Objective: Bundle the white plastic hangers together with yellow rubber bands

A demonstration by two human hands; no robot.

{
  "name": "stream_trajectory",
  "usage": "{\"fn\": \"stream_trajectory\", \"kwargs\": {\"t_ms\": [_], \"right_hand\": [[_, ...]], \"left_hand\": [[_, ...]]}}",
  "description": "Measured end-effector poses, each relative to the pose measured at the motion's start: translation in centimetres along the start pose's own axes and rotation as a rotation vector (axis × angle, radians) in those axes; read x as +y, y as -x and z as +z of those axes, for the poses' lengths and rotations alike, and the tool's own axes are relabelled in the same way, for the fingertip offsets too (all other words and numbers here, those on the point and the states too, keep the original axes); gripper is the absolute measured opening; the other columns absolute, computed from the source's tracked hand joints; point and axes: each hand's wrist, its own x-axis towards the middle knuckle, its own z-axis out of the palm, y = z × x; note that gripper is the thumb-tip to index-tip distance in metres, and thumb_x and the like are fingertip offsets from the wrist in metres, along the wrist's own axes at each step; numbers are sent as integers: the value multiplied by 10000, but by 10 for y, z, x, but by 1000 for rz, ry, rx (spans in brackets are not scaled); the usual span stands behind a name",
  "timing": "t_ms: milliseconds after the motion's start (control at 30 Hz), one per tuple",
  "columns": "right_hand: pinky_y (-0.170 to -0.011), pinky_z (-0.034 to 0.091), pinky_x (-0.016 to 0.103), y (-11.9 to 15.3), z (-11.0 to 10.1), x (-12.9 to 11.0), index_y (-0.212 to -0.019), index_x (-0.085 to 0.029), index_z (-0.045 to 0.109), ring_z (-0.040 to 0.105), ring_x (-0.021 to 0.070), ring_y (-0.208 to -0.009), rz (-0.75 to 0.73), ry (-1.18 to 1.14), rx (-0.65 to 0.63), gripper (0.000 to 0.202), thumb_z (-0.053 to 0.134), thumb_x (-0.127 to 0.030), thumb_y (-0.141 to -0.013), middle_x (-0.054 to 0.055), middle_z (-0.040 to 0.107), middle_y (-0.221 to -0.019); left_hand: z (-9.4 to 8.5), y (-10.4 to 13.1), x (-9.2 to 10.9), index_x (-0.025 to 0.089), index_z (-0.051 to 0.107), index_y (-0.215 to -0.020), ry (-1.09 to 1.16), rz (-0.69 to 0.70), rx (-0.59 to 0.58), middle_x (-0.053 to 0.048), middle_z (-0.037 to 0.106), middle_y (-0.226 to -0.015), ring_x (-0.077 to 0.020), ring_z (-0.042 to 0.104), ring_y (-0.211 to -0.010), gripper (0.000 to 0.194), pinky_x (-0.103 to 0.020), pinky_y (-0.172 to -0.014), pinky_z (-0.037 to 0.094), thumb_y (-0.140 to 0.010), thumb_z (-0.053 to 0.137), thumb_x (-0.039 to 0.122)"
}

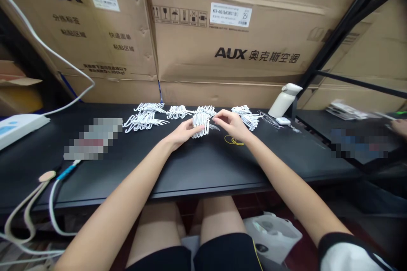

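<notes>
Both cardboard boxes (229, 46) read "AUX"; white label (230, 15) shows "25".

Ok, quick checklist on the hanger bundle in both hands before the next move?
1. Left hand on the white hanger bundle: ok.
2. Right hand touching the bundle's top: ok.
3. Bundle resting on the black table: ok.
4. Yellow rubber bands beside the right hand: ok.
5. Hangers evenly aligned in the bundle: cannot tell.
6. Other hanger piles lie apart behind: ok.
</notes>
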Motion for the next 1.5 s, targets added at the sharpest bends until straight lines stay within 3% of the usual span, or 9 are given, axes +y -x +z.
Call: {"fn": "stream_trajectory", "kwargs": {"t_ms": [133,400,500,733,867,1067,1167,1267,1500], "right_hand": [[-699,522,300,-3,-1,6,-817,-168,594,608,140,-692,92,-98,89,332,546,-495,-841,37,637,-800],[-640,510,290,1,8,4,-815,-166,588,608,138,-614,166,-101,58,353,568,-519,-819,30,652,-691],[-662,512,304,2,11,4,-809,-164,590,617,147,-622,165,-102,79,343,573,-507,-819,32,654,-676],[-717,543,332,0,24,10,-766,-173,619,659,184,-757,250,-266,122,397,575,-566,-794,53,684,-766],[-589,556,274,1,34,4,-847,-182,606,662,166,-714,394,-456,119,369,680,-523,-725,34,667,-771],[-626,575,279,3,35,-5,-871,-188,544,671,145,-655,532,-791,128,388,806,-357,-642,24,690,-772],[-698,577,300,4,35,-3,-932,-177,593,683,169,-762,531,-854,106,415,829,-279,-607,44,704,-863],[-749,571,311,6,38,0,-922,-164,635,676,184,-837,507,-830,96,390,827,-263,-598,56,705,-918],[-732,565,357,6,43,6,-896,-166,582,669,194,-778,414,-549,278,509,858,-263,-480,51,688,-878]], "left_hand": [[3,2,3,156,620,-1146,-11,-13,7,-102,638,-1230,-260,571,-1142,506,-398,-1021,395,-710,745,378],[6,2,5,157,633,-1142,-92,59,52,-105,663,-1176,-262,607,-1066,524,-397,-949,444,-692,748,398],[4,0,3,145,645,-1110,-206,158,93,-108,682,-1117,-256,620,-1019,474,-385,-908,464,-708,729,381],[2,0,-3,169,660,-1107,-749,488,312,-81,687,-1032,-240,610,-952,377,-368,-861,481,-738,679,242],[1,4,0,206,649,-1105,-1035,675,341,-65,668,-976,-235,568,-943,363,-387,-853,484,-748,642,143],[5,4,1,193,618,-1090,-1153,873,317,-75,650,-1027,-224,553,-963,324,-377,-855,492,-802,545,65],[7,2,-1,177,603,-1096,-1185,868,286,-96,614,-1072,-225,542,-1010,336,-376,-876,489,-803,510,41],[7,3,-1,170,587,-1091,-1177,763,303,-117,553,-1174,-249,498,-1117,344,-399,-922,471,-773,534,48],[4,6,1,191,594,-1016,-1087,643,278,-95,529,-1205,-265,465,-1165,301,-464,-1028,379,-721,588,128]]}}
